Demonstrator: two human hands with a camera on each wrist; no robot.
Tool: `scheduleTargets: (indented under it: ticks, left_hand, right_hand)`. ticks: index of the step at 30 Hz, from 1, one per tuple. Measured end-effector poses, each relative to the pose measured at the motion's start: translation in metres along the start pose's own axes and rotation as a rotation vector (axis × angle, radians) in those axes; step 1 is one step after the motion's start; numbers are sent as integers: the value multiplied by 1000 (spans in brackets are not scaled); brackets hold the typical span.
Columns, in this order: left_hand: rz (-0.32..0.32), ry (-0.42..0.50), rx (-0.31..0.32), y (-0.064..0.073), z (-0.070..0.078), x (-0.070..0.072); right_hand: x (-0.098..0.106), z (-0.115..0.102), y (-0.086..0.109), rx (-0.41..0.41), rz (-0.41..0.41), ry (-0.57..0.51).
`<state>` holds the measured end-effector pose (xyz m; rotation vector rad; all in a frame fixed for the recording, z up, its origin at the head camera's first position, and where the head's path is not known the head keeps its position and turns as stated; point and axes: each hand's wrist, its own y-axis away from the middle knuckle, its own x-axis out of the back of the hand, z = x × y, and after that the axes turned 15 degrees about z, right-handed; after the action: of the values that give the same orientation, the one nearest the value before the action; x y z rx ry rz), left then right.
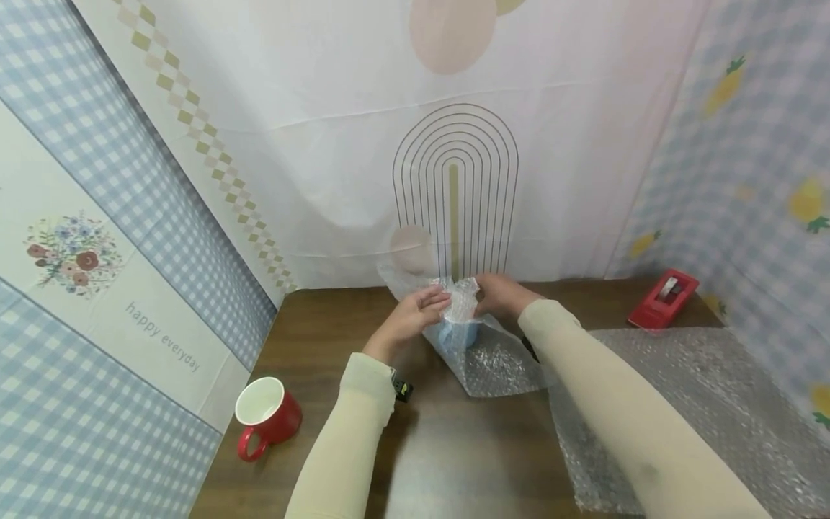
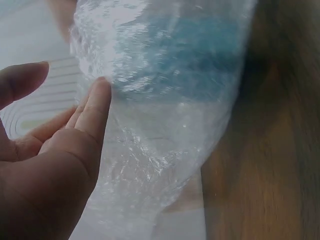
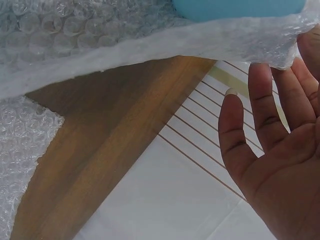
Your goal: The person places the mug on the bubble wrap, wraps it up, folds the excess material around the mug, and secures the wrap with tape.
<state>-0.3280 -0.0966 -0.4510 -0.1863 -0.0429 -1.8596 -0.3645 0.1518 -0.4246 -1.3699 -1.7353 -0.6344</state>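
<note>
A sheet of bubble wrap (image 1: pixel 499 360) is folded around a light blue, rounded object (image 1: pixel 457 336) near the back of the table; the wrap blurs its exact kind. My left hand (image 1: pixel 415 316) is at its left, and in the left wrist view the nearly straight fingers (image 2: pixel 95 107) touch the wrap. On the other side, my right hand (image 1: pixel 502 294) pinches an upper edge of the bubble wrap between thumb and fingertips. The right wrist view shows that hand's other fingers (image 3: pixel 232 130) extended, with the blue object (image 3: pixel 240 7) above the edge.
A red mug (image 1: pixel 275 414) with a white inside stands at the table's left edge. More bubble wrap (image 1: pixel 687 411) lies flat at the right under my right forearm. Behind it is a red tape dispenser (image 1: pixel 663 299). A patterned cloth (image 1: pixel 337 180) hangs along the back edge.
</note>
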Motion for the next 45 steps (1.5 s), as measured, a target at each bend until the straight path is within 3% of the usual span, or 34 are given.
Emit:
scheduleTargets:
  ticks: [3, 9, 11, 14, 18, 21, 24, 28, 32, 37, 38, 40, 44, 45]
  left_hand:
    - [17, -139, -79, 4, -2, -5]
    - [69, -699, -389, 8, -6, -16]
    - [79, -783, -466, 7, -10, -17]
    - [89, -836, -554, -1, -35, -9]
    - [59, -859, -527, 5, -37, 0]
    - [36, -875, -455, 18, -15, -4]
    - [43, -900, -457, 21, -11, -7]
    - [65, -886, -456, 20, -10, -7]
    - [68, -857, -452, 17, -11, -7]
    - [44, -744, -431, 10, -14, -9]
    - [49, -699, -440, 2, -25, -6]
    - [72, -577, -427, -2, -31, -2]
    - [137, -219, -263, -2, -38, 5]
    - [179, -125, -198, 6, -29, 4]
  right_hand:
    - [1, -2, 1, -3, 3, -27]
    - [-1, -4, 5, -21, 3, -68]
    - [-3, -5, 6, -15, 13, -73]
    - [-7, -7, 7, 16, 16, -81]
    - [-11, -10, 10, 40, -9, -87]
    - [-6, -10, 11, 45, -26, -71]
    - [5, -15, 12, 81, -5, -59]
    - [14, -36, 14, 140, 35, 45]
    - [5, -47, 19, 141, 24, 196]
    - [-4, -40, 21, 106, 73, 197]
    - [-4, -39, 20, 97, 89, 193]
    - [-4, -36, 19, 72, 113, 178]
    - [-8, -34, 20, 33, 136, 165]
    - [-9, -35, 21, 24, 137, 164]
